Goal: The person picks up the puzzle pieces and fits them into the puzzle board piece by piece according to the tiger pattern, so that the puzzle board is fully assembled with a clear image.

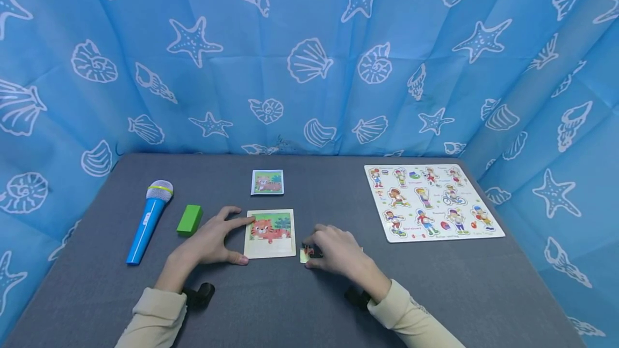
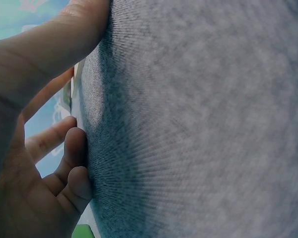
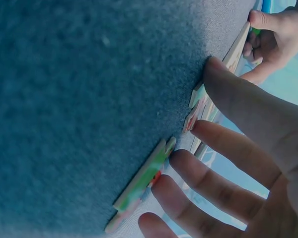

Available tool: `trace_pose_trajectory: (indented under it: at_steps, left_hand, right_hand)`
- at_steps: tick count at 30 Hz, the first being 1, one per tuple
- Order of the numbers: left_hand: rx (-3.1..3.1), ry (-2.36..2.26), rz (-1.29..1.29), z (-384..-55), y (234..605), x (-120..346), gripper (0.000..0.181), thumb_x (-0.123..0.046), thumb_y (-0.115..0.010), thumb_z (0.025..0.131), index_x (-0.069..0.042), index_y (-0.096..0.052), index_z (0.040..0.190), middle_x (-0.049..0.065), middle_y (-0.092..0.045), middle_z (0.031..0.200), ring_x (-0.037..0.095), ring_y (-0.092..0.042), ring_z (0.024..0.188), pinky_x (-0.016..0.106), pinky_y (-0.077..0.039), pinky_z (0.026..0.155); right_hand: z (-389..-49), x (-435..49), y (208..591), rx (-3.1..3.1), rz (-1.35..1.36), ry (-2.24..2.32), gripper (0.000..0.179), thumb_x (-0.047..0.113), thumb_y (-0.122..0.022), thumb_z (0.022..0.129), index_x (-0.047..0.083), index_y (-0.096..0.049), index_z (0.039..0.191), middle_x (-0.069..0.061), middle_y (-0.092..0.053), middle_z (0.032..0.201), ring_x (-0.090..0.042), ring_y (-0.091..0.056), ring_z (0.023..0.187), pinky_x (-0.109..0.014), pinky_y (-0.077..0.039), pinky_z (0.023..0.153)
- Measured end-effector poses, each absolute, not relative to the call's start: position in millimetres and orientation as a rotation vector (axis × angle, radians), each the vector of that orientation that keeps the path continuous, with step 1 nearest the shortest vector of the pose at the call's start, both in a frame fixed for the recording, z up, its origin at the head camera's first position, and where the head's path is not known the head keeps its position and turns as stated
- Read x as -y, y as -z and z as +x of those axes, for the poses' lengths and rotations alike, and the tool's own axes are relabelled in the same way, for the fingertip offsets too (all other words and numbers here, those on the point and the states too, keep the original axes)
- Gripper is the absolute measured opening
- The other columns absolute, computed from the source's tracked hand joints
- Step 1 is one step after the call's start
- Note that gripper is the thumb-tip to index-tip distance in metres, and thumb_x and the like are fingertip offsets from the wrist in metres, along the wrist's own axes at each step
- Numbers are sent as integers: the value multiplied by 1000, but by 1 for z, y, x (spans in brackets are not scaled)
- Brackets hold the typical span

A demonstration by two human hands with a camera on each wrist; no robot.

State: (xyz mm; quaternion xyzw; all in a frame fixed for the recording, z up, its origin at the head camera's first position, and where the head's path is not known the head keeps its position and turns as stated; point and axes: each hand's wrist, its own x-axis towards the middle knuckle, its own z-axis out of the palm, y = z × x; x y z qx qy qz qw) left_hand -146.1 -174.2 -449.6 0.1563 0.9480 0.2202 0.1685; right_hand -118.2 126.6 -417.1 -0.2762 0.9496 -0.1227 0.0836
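Observation:
A small square wooden jigsaw tray (image 1: 270,249) lies mid-table; it shows an orange cartoon cat on green above a bare pale strip. My left hand (image 1: 210,238) touches its left side with spread thumb and index finger. Just right of the tray, my right hand (image 1: 338,251) reaches down over loose jigsaw pieces (image 1: 304,255), partly hiding them. In the right wrist view, the thumb and index finger stand around two small pieces (image 3: 190,120) lying on the cloth. More pieces (image 3: 141,181) lie beneath the other fingertips.
Behind the tray lies a small picture card (image 1: 267,182) with a similar cat scene. A green block (image 1: 189,220) and a blue toy microphone (image 1: 149,224) are at the left. A white puzzle board of sports figures (image 1: 432,203) lies at the right. A blue seashell curtain (image 1: 309,95) surrounds the grey table.

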Motion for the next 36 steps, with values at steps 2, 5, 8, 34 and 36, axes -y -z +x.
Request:
trace_pose_trajectory:
  at_steps: [2,5,8,34,36]
  left_hand:
    - [-2699,-624,447,-146,450,174,97,-52,-90,71,-25,-48,154,20,-31,161,50,-41,141,70,-39,109]
    - [-2702,-621,446,-147,451,175,97,-52,-90,71,-25,-48,154,20,-31,161,50,-41,141,70,-39,109]
    - [-2702,-618,448,-147,451,175,97,-53,-90,71,-25,-48,154,20,-31,161,50,-41,141,70,-39,109]
    - [-2692,-615,447,-144,447,173,96,-52,-90,72,-25,-48,154,21,-31,161,51,-41,141,69,-39,109]
    - [-2694,-613,451,-143,447,173,96,-52,-90,72,-24,-48,154,21,-31,160,51,-41,140,69,-39,108]
  right_hand:
    - [-118,-126,417,-2836,-832,359,37,32,-86,83,13,-79,115,-3,-70,101,-13,-60,80,-27,-44,57]
    - [-118,-126,416,-2835,-854,358,35,30,-86,84,12,-79,113,-3,-72,100,-14,-62,81,-28,-47,58]
    - [-117,-126,415,-2829,-860,361,35,29,-86,83,12,-79,113,-3,-72,99,-13,-62,80,-28,-47,59]
    - [-114,-117,418,-2852,-904,378,23,30,-84,85,17,-78,103,0,-68,90,-11,-58,76,-25,-41,55]
    - [-113,-116,418,-2845,-894,378,24,30,-84,86,17,-78,104,-1,-68,90,-11,-58,76,-25,-40,55]
